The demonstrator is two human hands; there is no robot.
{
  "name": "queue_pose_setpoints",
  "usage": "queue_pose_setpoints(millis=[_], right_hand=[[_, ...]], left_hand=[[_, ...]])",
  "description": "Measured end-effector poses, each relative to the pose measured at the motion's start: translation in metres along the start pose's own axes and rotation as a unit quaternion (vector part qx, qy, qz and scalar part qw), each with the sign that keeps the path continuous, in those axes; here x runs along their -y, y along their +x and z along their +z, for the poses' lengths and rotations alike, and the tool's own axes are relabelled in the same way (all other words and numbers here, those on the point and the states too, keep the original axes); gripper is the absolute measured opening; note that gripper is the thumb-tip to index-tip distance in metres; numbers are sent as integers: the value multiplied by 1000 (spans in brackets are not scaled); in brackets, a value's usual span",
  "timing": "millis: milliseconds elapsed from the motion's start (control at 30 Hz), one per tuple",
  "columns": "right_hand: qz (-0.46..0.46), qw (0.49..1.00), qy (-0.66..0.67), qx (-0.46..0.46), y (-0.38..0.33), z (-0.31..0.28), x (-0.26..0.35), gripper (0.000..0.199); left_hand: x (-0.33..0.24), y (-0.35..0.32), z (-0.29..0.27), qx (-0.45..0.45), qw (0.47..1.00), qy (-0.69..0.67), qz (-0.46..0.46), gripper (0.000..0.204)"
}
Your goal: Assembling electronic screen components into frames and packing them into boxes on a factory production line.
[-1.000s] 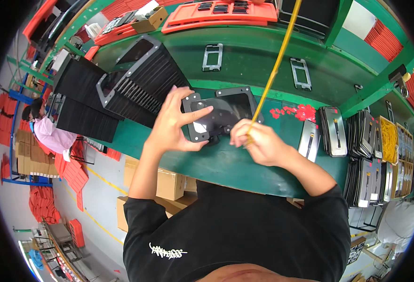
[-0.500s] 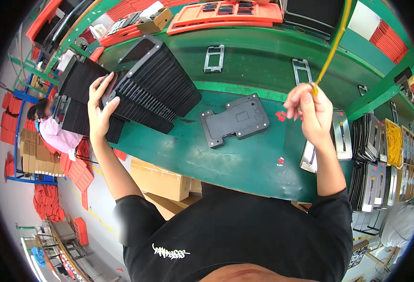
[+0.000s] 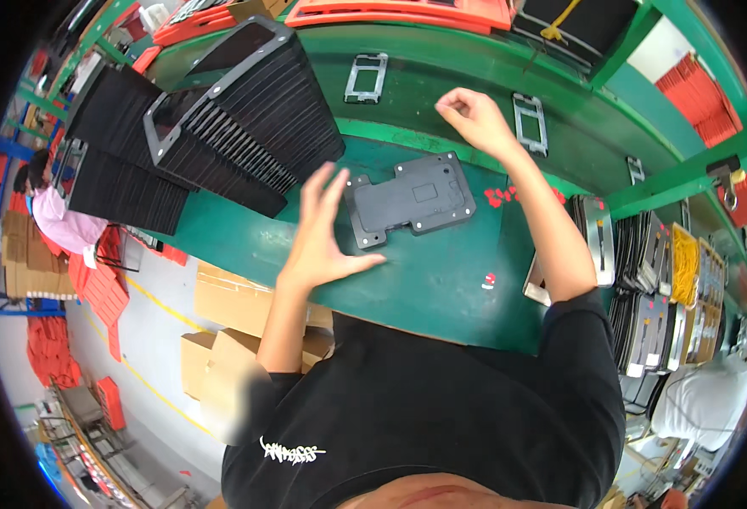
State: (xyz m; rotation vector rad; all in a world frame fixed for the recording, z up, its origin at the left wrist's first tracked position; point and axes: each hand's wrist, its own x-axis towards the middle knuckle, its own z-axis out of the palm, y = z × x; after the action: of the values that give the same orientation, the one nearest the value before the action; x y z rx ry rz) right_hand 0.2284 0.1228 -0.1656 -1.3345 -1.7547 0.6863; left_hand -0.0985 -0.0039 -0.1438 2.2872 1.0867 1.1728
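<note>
On the green bench lies a black fixture plate (image 3: 412, 201) with a stepped outline and round metal studs. My left hand (image 3: 321, 233) is just left of it, fingers spread and thumb stretched out below its lower left corner; nothing is in this hand. Beyond the plate, my right hand (image 3: 475, 121) is raised with its fingers curled in toward the thumb. Whatever may be between those fingertips is hidden. A tall stack of black frames (image 3: 263, 110) leans at the left, out of contact with both hands.
More black stacks (image 3: 127, 170) stand farther left. Small red bits (image 3: 498, 197) dot the bench (image 3: 280, 254) right of the plate. At the right are dark panels (image 3: 637, 254) and a bundle of yellow cords (image 3: 685, 263). A yellow cord (image 3: 563, 21) hangs at the top; cardboard boxes (image 3: 229, 297) stand below the bench.
My left hand has left the black stack and moved right to the plate, opening. The right hand has let go of the yellow cord and moved left, above the plate. The view has shifted slightly.
</note>
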Motion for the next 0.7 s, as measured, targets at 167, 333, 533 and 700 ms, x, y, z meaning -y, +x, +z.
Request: queue_pose_setpoints(millis=[167,333,533,700], right_hand=[[-64,985,-149,59,101,45,-12,22],[-63,932,-347,78,170,107,-20,24],[-7,858,-495,136,197,131,-15,27],[35,870,-461,173,191,108,-2,31]], left_hand=[[29,-4,20,91,992,-65,-59,93],[59,-11,15,80,965,-228,-104,77],[59,-3,13,63,907,-380,-170,48],[58,-1,7,73,928,-337,-142,49]])
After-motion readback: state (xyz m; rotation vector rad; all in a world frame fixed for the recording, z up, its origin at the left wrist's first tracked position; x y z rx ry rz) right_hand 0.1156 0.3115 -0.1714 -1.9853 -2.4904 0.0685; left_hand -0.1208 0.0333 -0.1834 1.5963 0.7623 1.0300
